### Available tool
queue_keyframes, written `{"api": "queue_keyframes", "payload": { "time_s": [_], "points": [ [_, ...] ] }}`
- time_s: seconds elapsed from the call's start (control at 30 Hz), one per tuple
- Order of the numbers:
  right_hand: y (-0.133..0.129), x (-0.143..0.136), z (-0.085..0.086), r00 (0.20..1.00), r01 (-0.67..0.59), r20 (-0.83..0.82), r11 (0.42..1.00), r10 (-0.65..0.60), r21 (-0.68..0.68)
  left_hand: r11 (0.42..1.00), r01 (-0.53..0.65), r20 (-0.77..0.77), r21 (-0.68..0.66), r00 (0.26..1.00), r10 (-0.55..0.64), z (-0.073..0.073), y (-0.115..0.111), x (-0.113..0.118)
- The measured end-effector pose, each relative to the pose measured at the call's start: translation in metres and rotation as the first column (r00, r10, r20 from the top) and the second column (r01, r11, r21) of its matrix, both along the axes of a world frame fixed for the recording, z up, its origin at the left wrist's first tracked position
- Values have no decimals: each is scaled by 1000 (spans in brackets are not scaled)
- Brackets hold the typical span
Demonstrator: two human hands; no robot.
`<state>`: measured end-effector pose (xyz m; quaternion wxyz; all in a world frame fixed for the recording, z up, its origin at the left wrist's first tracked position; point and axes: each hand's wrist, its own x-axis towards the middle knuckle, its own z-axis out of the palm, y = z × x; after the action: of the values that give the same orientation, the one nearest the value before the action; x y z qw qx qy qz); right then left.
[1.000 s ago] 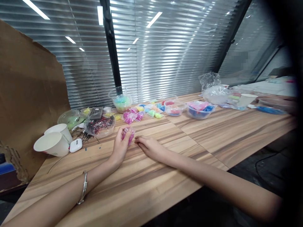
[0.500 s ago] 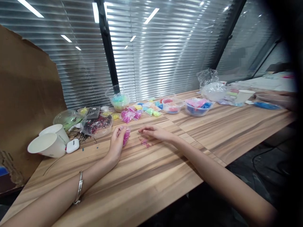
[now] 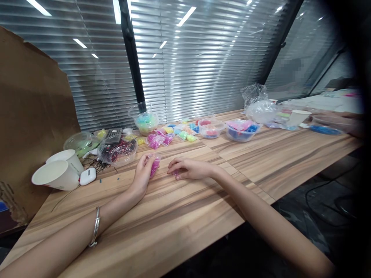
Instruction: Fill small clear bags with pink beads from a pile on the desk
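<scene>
Left hand (image 3: pixel 141 175): grip closed on a small clear bag (image 3: pixel 155 166) with magenta contents, thumb on the near face, fingers behind. Bag sits on the right side of this hand, long axis running away from the person and leaning slightly right. Whether its lower end touches the counter (image 3: pixel 185 231): cannot tell.

Right hand (image 3: pixel 193 169): palm down, fingers bent and pointing left toward the bag. Thumb and fingers arch over small pink pieces (image 3: pixel 175 173); the grip looks partly apart, contact with the pieces unclear. Pieces lie to the right of the bag, under the right fingertips, so the right hand is clearly the nearer one. Bag and right fingertips stand apart, a narrow strip of counter between.

Further out, beyond the hands: magenta packets (image 3: pixel 155 141) lie just past the bag, with a bowl of red and blue items (image 3: pixel 211 129) to their right. Left of the left hand: a round container of wires (image 3: pixel 118 150), a white earbud case (image 3: pixel 87 176) and paper cups (image 3: pixel 55 175).
</scene>
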<state>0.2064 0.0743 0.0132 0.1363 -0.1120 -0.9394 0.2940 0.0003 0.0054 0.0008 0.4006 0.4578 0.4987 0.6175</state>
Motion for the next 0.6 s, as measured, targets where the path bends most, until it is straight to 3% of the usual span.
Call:
{"api": "queue_keyframes", "payload": {
  "time_s": [0.27, 0.6],
  "points": [
    [-4, -8, -9, 988, 126, -97, 989, -118, 80, 999, 47, -107, 22, 993, -45, 6, -6, 6],
    [-13, -14, -13, 966, 253, -97, 953, -239, 168, 994, 106, -296, 34, 951, -91, -2, -2, 4]
  ]
}}
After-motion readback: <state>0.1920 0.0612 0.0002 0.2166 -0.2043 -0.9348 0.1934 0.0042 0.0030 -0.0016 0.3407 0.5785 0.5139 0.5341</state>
